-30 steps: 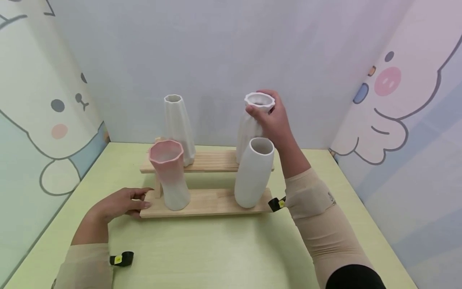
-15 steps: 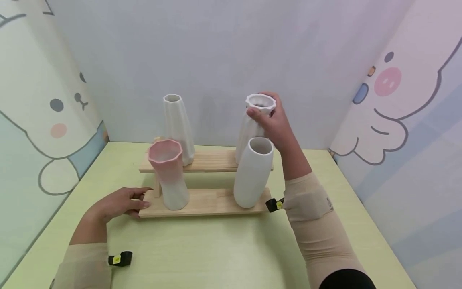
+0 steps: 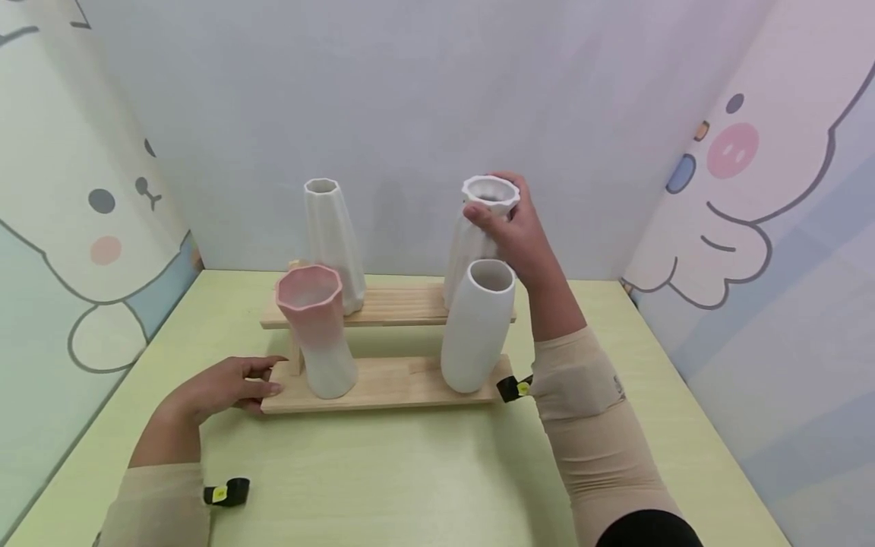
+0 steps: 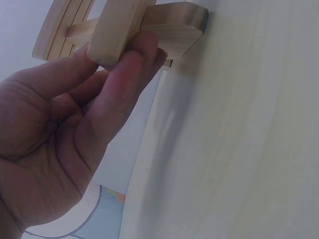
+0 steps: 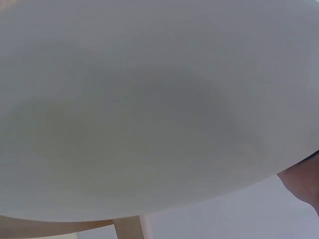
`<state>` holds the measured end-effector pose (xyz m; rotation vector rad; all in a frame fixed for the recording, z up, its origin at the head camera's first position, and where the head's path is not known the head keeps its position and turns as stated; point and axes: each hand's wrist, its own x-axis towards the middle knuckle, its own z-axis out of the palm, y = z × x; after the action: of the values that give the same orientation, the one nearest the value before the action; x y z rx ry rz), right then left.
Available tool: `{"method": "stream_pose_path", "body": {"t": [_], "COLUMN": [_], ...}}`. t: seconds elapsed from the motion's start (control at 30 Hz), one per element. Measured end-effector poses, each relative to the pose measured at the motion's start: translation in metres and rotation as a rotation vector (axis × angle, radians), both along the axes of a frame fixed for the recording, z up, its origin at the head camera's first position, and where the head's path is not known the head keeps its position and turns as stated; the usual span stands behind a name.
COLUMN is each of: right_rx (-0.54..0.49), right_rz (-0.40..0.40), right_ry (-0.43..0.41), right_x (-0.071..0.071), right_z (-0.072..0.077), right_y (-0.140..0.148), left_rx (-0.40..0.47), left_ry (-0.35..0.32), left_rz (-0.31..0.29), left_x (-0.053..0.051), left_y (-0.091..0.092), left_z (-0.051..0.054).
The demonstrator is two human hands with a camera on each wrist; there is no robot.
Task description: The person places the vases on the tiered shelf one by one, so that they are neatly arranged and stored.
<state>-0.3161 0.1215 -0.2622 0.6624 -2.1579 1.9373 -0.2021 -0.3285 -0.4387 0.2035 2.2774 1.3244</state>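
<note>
A two-tier wooden stand (image 3: 390, 380) bears vases on both shelves. My left hand (image 3: 219, 389) pinches the left end of its lower board; the left wrist view shows thumb and fingers on the board end (image 4: 112, 35). At the back right, my right hand (image 3: 522, 239) grips the neck of a white vase (image 3: 468, 247) with a scalloped rim, standing on the upper shelf. In front of it, a smooth white vase (image 3: 477, 334) hides part of its lower body. A pale curved surface (image 5: 159, 129) fills most of the right wrist view, with little of the hand showing.
A pink-and-white vase (image 3: 324, 342) stands at the lower shelf's left. Behind it, a ribbed white vase (image 3: 335, 243) stands on the upper shelf. The light green table (image 3: 383, 479) meets a plain back wall (image 3: 410, 114) and cartoon-printed side walls.
The head view shifts slightly. Both hands keep their holds, the left on the stand and the right on the scalloped vase; the vases keep their places on the shelves.
</note>
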Motion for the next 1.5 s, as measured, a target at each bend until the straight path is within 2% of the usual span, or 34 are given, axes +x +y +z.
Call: {"method": "stream_pose_path", "body": {"t": [0.2, 0.5, 0.67, 0.77, 0.97, 1.03, 1.13, 1.27, 1.4, 1.5], "right_rx": [-0.004, 0.005, -0.002, 0.001, -0.022, -0.036, -0.03, 0.031, 0.159, 0.266], "right_rz": [-0.004, -0.007, -0.011, 0.016, 0.097, 0.096, 0.07, 0.037, 0.005, -0.026], "right_ry": [0.004, -0.012, -0.017, -0.016, 0.052, 0.075, 0.099, 0.109, 0.14, 0.152], "right_x": [0.0, 0.001, 0.0, 0.0, 0.002, 0.006, 0.016, 0.031, 0.049, 0.065], "right_z": [0.002, 0.003, 0.002, 0.001, -0.002, -0.003, -0.005, -0.016, -0.033, -0.046], "right_y": [-0.003, -0.004, -0.003, 0.0, 0.021, 0.031, 0.046, 0.066, 0.082, 0.091], "left_rx": [-0.004, 0.008, -0.014, -0.038, -0.069, -0.095, -0.196, -0.317, -0.279, -0.208], "left_ry": [0.001, -0.003, -0.003, -0.001, 0.01, 0.034, 0.101, 0.193, 0.268, 0.39], "left_rz": [0.024, 0.018, 0.029, 0.032, 0.019, 0.023, 0.06, 0.154, 0.279, 0.37], "left_x": [0.001, 0.002, 0.001, 0.002, 0.001, 0.001, 0.0, 0.002, 0.008, 0.019], "left_y": [-0.002, -0.004, -0.002, 0.0, 0.001, 0.0, -0.001, -0.002, 0.004, 0.016], "left_z": [0.003, 0.001, 0.002, 0.003, 0.006, 0.01, 0.019, 0.034, 0.055, 0.074]}}
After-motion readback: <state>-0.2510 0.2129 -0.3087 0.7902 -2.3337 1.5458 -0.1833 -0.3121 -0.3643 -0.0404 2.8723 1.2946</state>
